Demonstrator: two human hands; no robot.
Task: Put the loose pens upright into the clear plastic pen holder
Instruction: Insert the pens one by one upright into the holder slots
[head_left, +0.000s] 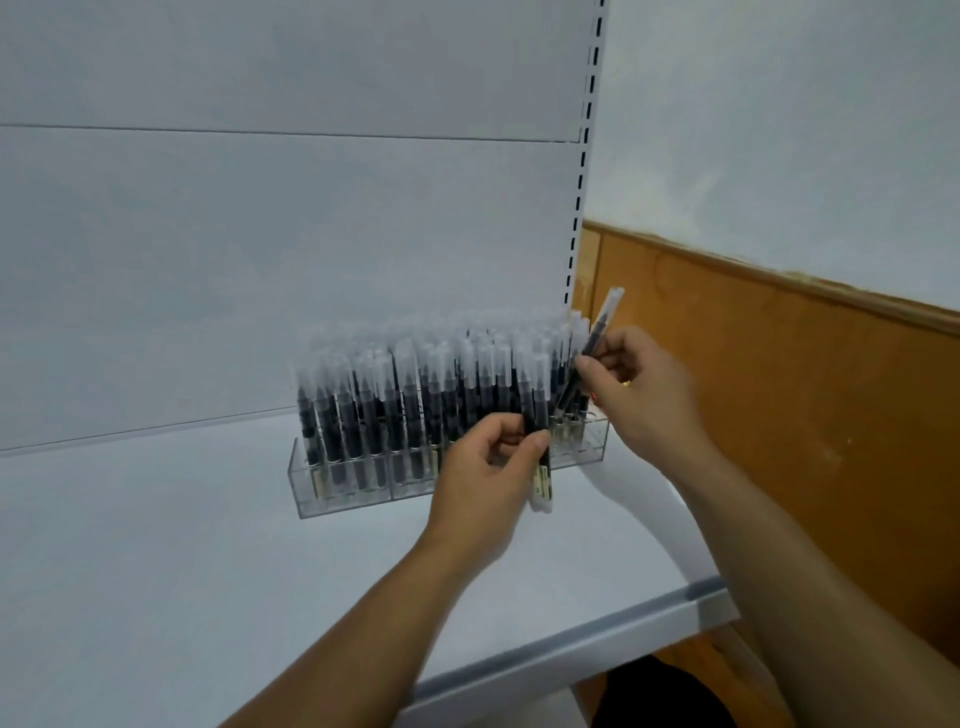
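Observation:
A clear plastic pen holder (343, 496) stands on the white shelf, packed with several upright black pens with frosted caps (363, 395). My left hand (483, 478) grips a couple of loose pens (540, 410) upright in front of the holder's right half. My right hand (639, 389) pinches a single pen (597, 332), tilted, cap up and to the right, with its lower end down among the pens at the holder's right end. The holder's right front corner is partly hidden behind my hands.
The white shelf (208, 571) has a raised front lip (623, 618) and ends at the right. A white back panel with a slotted upright (584, 171) rises behind the holder. An orange-brown wooden wall panel (779, 389) lies to the right.

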